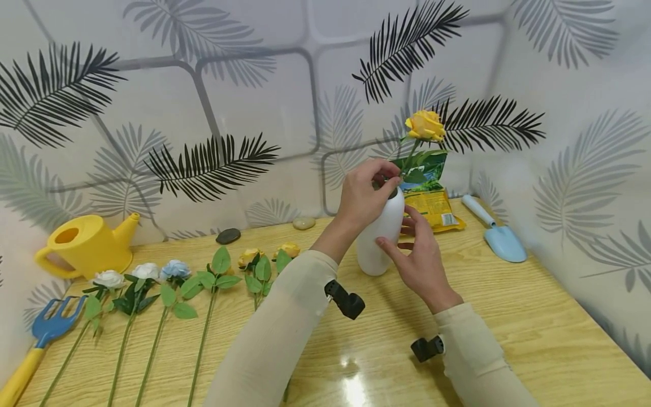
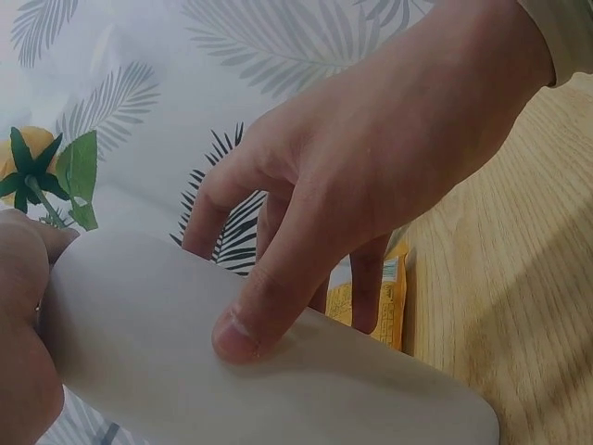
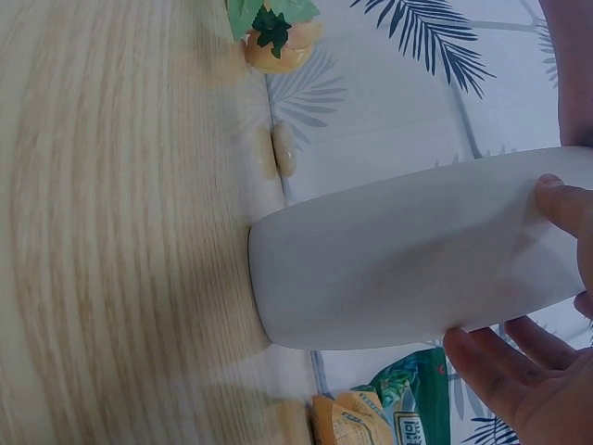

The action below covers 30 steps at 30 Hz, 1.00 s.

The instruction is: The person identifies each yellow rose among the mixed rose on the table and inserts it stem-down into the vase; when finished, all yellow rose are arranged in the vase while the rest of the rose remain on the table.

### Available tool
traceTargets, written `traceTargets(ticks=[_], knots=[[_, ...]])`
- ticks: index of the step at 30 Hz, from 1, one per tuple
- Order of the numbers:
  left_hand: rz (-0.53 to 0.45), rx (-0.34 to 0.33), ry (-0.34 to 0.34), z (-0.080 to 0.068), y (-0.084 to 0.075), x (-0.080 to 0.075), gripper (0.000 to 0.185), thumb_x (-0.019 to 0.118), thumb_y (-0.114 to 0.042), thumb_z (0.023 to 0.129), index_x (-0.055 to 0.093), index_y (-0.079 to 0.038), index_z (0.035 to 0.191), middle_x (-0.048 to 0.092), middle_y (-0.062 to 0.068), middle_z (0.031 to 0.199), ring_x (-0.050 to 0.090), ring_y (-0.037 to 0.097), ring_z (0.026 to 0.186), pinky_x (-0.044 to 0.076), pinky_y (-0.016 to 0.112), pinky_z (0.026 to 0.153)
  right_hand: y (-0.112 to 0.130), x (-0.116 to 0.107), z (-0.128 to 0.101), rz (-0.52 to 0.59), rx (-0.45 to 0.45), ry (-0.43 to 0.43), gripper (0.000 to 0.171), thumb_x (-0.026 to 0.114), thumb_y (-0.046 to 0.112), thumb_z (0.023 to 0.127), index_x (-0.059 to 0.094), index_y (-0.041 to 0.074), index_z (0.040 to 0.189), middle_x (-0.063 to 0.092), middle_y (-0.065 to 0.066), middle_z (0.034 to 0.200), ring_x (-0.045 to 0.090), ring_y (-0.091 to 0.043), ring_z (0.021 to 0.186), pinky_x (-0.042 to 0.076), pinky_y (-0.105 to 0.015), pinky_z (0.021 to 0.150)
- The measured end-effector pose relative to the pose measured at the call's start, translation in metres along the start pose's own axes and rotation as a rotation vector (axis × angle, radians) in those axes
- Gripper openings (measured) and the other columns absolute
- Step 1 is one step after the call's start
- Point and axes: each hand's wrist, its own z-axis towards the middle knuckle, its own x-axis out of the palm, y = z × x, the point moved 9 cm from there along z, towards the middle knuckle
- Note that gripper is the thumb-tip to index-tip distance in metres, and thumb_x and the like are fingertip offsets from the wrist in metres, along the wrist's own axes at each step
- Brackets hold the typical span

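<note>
The left hand (image 1: 367,192) pinches the green stem (image 1: 411,154) of a yellow rose (image 1: 425,126) at the mouth of a smooth white bottle-shaped vase (image 1: 375,243), while the right hand (image 1: 421,257) grasps the vase's side, its base on the wood-grain table (image 1: 539,339). Near the vase are a yellow-and-green packet (image 1: 432,209) and a light-blue trowel (image 1: 504,243); well to the left lie 2 white roses (image 1: 146,271) and 1 blue rose (image 1: 175,269).

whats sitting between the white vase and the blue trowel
In the head view, yellow and green packaging is between the white vase and the blue trowel. The right hand, on the vase's side, also takes up part of that stretch.
</note>
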Motion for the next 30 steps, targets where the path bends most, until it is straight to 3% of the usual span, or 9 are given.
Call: traceTargets(ticks=[25,30], knots=[[0.006,-0.039,0.007,-0.001,0.003,-0.008,0.013,0.07,-0.009,0.095,0.071,-0.004,0.107,0.074,0.01,0.102,0.069,0.019,0.084,0.053,0.017,0.076,0.002,0.002,0.0,0.002,-0.005,0.004,0.082,0.074,0.026,0.093,0.026,0.005,0.156,0.049,-0.024,0.141,0.058,-0.04,0.122,0.057,-0.054,0.092],[0.026,-0.021,-0.004,-0.001,0.003,-0.012,0.012,0.07,-0.007,0.094,0.071,-0.003,0.106,0.074,0.011,0.1,0.069,0.019,0.081,0.052,0.017,0.072,0.001,0.002,0.0,0.013,-0.005,0.001,0.083,0.075,0.025,0.093,0.026,0.004,0.156,0.05,-0.024,0.139,0.059,-0.04,0.121,0.057,-0.054,0.091]])
